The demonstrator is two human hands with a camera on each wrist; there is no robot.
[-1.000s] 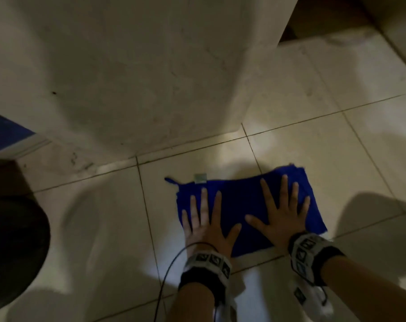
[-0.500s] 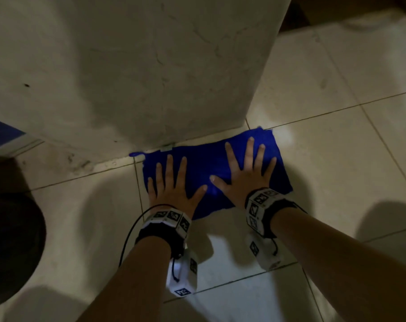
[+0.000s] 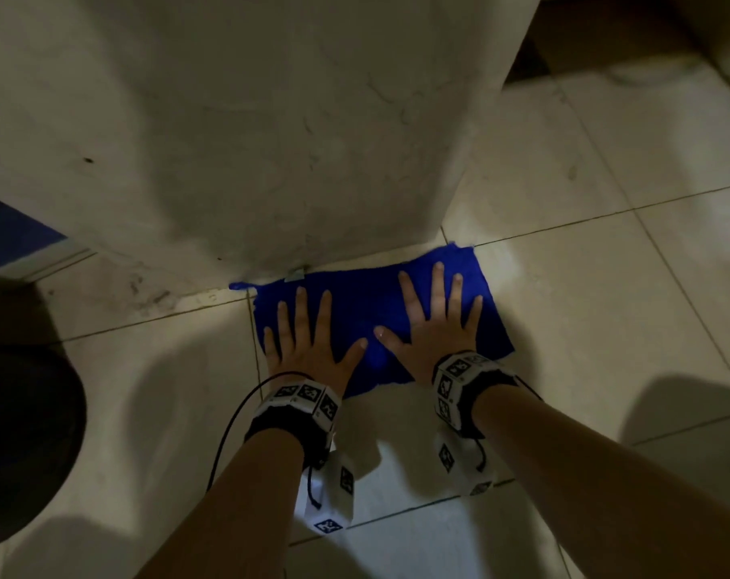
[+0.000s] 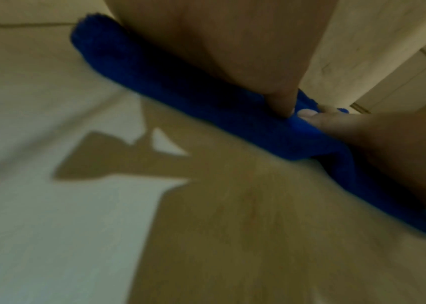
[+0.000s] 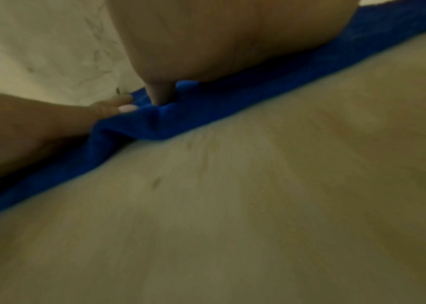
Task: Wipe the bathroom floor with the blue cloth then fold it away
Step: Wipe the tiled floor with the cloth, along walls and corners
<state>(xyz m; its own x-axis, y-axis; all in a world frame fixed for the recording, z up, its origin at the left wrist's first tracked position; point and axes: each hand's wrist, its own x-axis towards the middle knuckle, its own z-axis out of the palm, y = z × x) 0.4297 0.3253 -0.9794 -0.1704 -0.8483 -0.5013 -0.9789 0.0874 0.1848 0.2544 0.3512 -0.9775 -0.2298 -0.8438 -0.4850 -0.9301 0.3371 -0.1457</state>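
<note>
Blue cloth (image 3: 367, 311) flat under both hands' grip.

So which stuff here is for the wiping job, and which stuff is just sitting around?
For the job:
- blue cloth, lying flat on the floor
- left hand, pressing on the cloth
- right hand, pressing on the cloth
- tiled floor

Just there:
- pale wall, right at the cloth's far edge
- dark round thing at the left, too dim to name

Bare forearms; black wristbands (image 3: 290, 432) with white black-patterned marker blocks (image 3: 455, 380); thin black cable (image 3: 229, 428) at left wrist
</note>
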